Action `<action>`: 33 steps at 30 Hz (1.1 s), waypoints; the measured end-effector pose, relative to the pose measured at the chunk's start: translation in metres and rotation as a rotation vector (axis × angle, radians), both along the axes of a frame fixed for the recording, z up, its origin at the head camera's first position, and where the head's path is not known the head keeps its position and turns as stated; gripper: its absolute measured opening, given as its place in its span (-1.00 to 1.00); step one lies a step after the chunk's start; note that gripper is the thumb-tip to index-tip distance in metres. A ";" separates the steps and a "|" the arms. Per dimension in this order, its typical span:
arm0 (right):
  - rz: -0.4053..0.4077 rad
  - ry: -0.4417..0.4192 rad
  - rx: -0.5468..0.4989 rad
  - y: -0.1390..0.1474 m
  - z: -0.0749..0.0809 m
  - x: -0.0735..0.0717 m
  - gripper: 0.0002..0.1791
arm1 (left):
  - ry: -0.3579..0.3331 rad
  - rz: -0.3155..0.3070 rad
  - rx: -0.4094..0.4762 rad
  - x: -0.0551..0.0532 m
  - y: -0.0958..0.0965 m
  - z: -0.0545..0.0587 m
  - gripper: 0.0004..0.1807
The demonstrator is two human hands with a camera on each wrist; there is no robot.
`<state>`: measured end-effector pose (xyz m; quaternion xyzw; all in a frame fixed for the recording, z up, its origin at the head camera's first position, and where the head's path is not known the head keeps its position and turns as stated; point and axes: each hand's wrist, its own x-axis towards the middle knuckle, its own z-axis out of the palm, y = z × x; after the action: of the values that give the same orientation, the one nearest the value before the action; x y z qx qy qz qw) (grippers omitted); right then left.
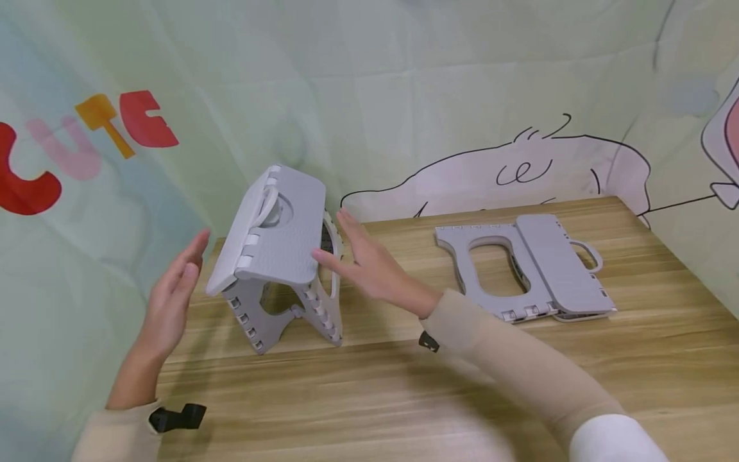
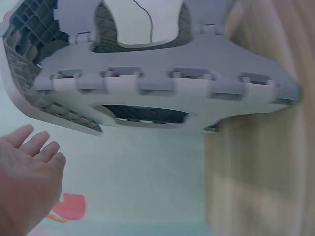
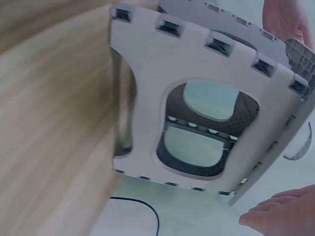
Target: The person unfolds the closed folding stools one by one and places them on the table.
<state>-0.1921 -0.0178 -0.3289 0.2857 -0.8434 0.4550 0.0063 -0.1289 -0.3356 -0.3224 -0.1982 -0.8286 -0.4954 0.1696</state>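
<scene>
A grey folding step stool (image 1: 288,231) stands half folded on the table, its top bent up into a ridge with a carry handle (image 1: 267,206) along it. My left hand (image 1: 170,301) is held to the left of the stool, fingers straight, apart from it; in the left wrist view that hand (image 2: 32,172) shows beside the raised panel. On the other side is my right hand (image 1: 375,266), fingers extended and thumb spread. The right wrist view shows this hand (image 3: 285,214) near the top panel's edge; I cannot tell if it touches.
A second grey folding stool (image 1: 539,263) lies folded flat on the right of the wooden table (image 1: 323,398), its handle pointing right. A printed cloth (image 1: 369,115) with coloured letters and a line drawing hangs behind and at the left. Black straps (image 1: 176,418) are on the wrists.
</scene>
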 end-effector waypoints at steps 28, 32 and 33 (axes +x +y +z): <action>0.041 0.009 0.175 -0.060 0.034 -0.030 0.16 | -0.213 -0.177 -0.252 -0.041 0.018 0.036 -0.41; 0.054 -0.002 0.189 -0.061 0.034 -0.032 0.16 | -0.212 -0.174 -0.267 -0.043 0.018 0.035 -0.41; 0.057 -0.001 0.193 -0.061 0.034 -0.032 0.15 | -0.210 -0.173 -0.266 -0.044 0.018 0.034 -0.41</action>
<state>-0.2241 -0.0790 -0.2953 0.3087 -0.8748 0.3718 -0.0345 -0.1725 -0.3172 -0.2882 -0.2365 -0.8798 -0.4122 0.0112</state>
